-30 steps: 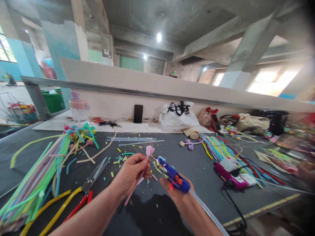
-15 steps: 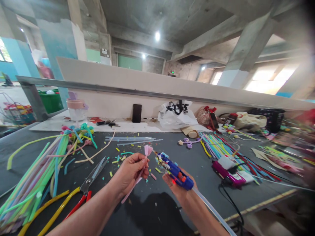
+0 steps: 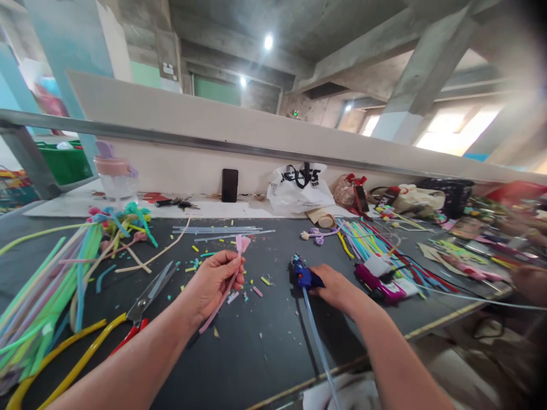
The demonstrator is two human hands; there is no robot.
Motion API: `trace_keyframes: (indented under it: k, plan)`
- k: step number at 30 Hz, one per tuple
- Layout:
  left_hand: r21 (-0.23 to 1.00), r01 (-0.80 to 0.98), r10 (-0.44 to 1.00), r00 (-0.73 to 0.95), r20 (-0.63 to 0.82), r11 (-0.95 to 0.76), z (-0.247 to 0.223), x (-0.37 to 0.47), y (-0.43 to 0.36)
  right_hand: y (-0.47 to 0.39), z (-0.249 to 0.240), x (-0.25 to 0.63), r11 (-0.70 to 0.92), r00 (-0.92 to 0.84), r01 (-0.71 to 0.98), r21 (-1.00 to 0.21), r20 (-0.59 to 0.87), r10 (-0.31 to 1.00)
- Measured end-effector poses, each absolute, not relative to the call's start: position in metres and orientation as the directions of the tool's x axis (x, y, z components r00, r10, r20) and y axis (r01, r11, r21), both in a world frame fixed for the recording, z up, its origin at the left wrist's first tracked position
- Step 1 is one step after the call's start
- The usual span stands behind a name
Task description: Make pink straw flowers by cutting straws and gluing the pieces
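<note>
My left hand [image 3: 220,279] pinches a pink stem near its top, where a pink flower-like piece [image 3: 241,245] shows above the fingers; the stem slants down below the hand. To the right, my right hand [image 3: 333,285] is closed around the handle of a blue glue gun [image 3: 302,275], low over the dark table [image 3: 239,364]. A long clear glue stick [image 3: 317,336] runs from the gun's back toward the table's front edge. Small yellow, pink and teal scraps lie between and behind the hands.
Large scissors [image 3: 141,304] lie open beside a bundle of coloured stems [image 3: 51,285] at left. A purple device [image 3: 378,287] and more stems are at right. A bottle [image 3: 115,176], a black phone [image 3: 229,185] and a white bag [image 3: 299,191] stand behind.
My right hand has moved right with the glue gun, lowered it toward the table and turned it. My left hand has shifted slightly left in view, still with the pink piece.
</note>
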State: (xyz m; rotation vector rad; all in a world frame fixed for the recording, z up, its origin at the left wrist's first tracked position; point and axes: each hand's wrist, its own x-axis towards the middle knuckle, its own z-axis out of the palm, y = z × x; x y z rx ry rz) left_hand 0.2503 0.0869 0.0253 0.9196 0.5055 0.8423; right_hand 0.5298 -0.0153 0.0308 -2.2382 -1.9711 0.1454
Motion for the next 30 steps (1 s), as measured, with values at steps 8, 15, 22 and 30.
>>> trace_keyframes:
  k: [8, 15, 22, 30]
  plan:
    - [0.849, -0.412, 0.807, 0.590, -0.028, 0.331, 0.027, 0.250, 0.085, -0.017, 0.043, 0.463, -0.079, 0.112, 0.986, -0.144, 0.239, 0.965]
    - [0.860, -0.400, 0.795, 0.606, -0.013, 0.318, 0.024, 0.254, 0.084, 0.014, 0.016, 0.412, 0.043, -0.014, 0.981, -0.187, 0.154, 0.988]
    - [0.884, -0.311, 0.756, 0.652, -0.069, 0.349, 0.023, 0.255, 0.079, 0.014, 0.025, 0.412, 0.046, 0.028, 0.939, -0.341, 0.208, 0.978]
    - [0.811, -0.432, 0.711, 0.703, 0.027, 0.396, 0.023, 0.258, 0.073, 0.006, 0.039, 0.395, 0.075, 0.128, 0.760, -0.645, 0.262, 0.956]
